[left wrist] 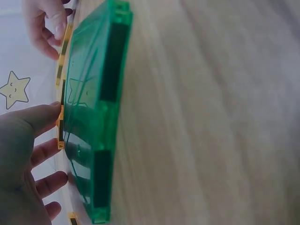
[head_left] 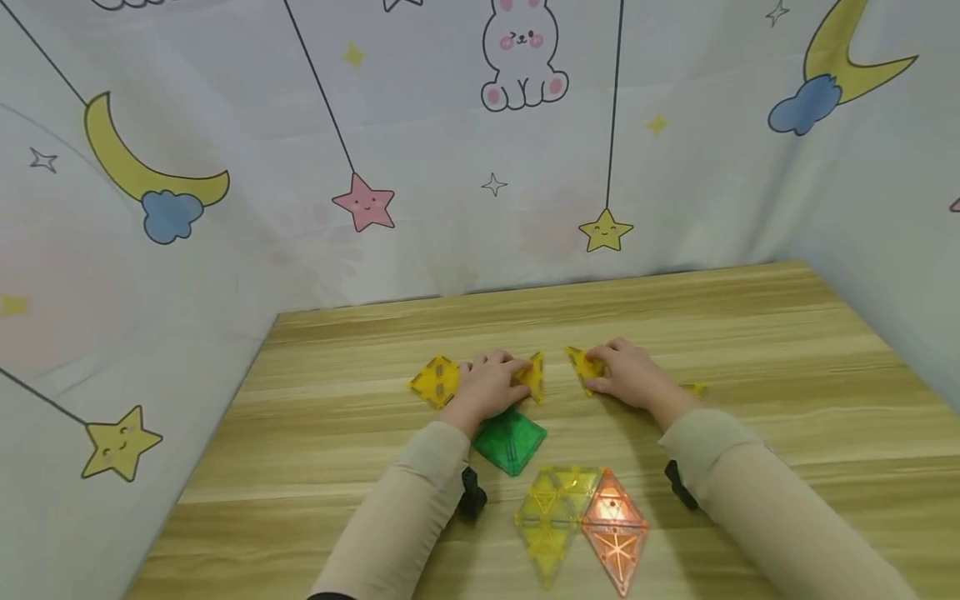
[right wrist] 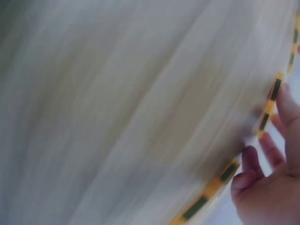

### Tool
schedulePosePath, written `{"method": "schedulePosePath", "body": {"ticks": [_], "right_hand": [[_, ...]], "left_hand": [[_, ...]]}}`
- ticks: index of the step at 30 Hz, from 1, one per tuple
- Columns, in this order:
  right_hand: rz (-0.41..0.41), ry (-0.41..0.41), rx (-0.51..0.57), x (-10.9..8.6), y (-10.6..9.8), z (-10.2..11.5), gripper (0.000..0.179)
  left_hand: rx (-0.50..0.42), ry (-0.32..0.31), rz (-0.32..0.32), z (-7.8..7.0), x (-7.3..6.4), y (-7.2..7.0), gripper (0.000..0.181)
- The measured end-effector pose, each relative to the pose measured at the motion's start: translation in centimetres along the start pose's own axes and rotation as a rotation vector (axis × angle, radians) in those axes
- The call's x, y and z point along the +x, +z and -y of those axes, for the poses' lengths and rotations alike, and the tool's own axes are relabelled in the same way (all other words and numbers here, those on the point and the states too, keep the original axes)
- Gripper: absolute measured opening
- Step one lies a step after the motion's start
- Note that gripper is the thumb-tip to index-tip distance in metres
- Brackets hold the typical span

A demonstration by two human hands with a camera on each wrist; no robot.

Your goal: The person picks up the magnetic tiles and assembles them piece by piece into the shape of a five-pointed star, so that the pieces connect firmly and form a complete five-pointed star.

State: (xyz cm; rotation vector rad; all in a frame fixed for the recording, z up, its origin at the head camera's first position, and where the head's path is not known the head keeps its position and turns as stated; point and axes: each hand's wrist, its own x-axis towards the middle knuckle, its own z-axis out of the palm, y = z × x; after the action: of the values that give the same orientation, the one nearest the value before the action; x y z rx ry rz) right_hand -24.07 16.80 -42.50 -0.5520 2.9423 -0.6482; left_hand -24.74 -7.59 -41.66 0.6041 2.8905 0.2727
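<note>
Between its thumb and fingers, my left hand [head_left: 487,387] pinches a yellow triangular magnetic tile [head_left: 536,377] near the middle of the table. To the right, another yellow triangular magnetic tile [head_left: 580,367] is pinched by my right hand [head_left: 633,375]. A gap separates these two tiles. Just left of my left hand lies a yellow diamond shape [head_left: 433,382], partly covered by the fingers. Below that hand is a green diamond of tiles [head_left: 512,442], seen edge-on and close in the left wrist view. My right wrist partly hides one more yellow tile [head_left: 697,389].
Nearer the front, a pale yellow group of tiles [head_left: 547,508] adjoins two orange triangular tiles [head_left: 613,504] that form a diamond. A white cloth printed with stars, moons and a rabbit hangs behind and beside the wooden table [head_left: 315,467].
</note>
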Motion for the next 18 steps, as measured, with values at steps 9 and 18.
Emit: {"method": "schedulePosePath", "body": {"ticks": [9, 18], "right_hand": [[0.003, 0.08, 0.0, 1.0, 1.3, 2.3, 0.055], [-0.023, 0.059, 0.009, 1.5, 1.9, 2.8, 0.057]], "left_hand": [[-0.053, -0.069, 0.009, -0.7, 0.9, 0.5, 0.044], [-0.043, -0.077, -0.021, -1.6, 1.1, 0.7, 0.043]]}}
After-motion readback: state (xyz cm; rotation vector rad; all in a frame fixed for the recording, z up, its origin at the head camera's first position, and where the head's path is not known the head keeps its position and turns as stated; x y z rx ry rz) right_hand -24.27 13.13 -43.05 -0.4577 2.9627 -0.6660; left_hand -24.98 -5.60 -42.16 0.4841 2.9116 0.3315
